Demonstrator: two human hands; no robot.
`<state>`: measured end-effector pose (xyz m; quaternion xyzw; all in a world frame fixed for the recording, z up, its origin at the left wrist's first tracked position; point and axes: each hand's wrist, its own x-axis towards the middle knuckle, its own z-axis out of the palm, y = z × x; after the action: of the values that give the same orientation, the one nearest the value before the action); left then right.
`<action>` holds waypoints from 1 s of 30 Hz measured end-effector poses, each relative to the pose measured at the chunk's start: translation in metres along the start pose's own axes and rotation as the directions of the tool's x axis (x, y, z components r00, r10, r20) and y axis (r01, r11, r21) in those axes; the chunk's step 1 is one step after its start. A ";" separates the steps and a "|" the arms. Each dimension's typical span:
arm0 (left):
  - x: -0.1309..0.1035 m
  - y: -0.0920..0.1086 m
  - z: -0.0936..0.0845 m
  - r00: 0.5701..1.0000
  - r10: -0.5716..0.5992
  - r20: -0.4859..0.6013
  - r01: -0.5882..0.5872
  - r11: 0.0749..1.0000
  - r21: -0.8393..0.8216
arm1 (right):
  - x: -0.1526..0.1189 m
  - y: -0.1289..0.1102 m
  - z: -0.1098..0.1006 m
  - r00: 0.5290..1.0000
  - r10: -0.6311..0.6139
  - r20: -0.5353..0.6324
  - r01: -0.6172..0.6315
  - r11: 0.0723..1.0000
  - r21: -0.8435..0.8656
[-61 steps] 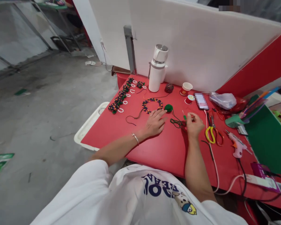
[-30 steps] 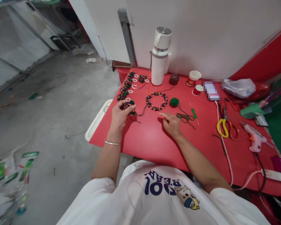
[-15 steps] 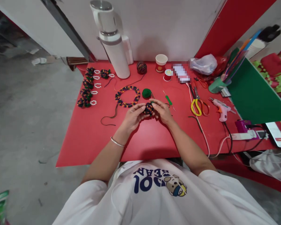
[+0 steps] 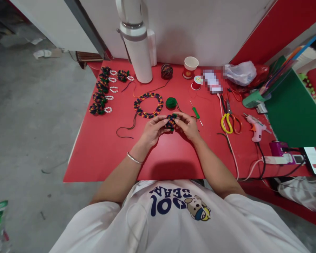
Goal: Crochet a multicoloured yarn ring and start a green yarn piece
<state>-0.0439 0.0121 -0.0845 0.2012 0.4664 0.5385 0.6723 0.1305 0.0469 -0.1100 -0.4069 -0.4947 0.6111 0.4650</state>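
Between my two hands is a crocheted yarn flower (image 4: 171,121) in dark, orange and purple yarn with green bits at its edge. My left hand (image 4: 154,130) pinches its left side, thumb on top. The fingers of my right hand (image 4: 187,125) close on its right side. Just beyond lies a green yarn ball (image 4: 171,103). A ring of multicoloured crochet (image 4: 148,105) rests to the left, with a dark yarn tail trailing from it. Right of my hands is a crochet hook (image 4: 196,112) with a green handle.
Several yarn flowers with bead loops (image 4: 98,97) line the table's left side. At the back stand a white flask (image 4: 139,58), a dark yarn ball (image 4: 166,71), a paper cup (image 4: 191,67) and a thread spool (image 4: 197,83). Scissors (image 4: 227,121) and a pink glue gun (image 4: 256,127) lie right.
The flower has been turned so that its patterned face shows more from above. Both hands still hold it. The whole view has shifted slightly.
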 end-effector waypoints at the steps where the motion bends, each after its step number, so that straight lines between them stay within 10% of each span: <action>1: 0.000 0.000 0.000 1.000 0.005 -0.013 -0.005 1.000 0.002 | 0.000 0.000 0.000 1.000 0.001 0.006 -0.001 1.000 0.002; 30: -0.004 -0.001 -0.002 0.992 0.128 0.019 -0.129 0.981 0.148 | -0.003 0.001 0.001 0.995 -0.066 0.070 0.080 0.971 -0.225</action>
<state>-0.0448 0.0076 -0.0844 0.2829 0.4880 0.5435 0.6216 0.1299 0.0439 -0.1103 -0.4200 -0.5903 0.5451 0.4220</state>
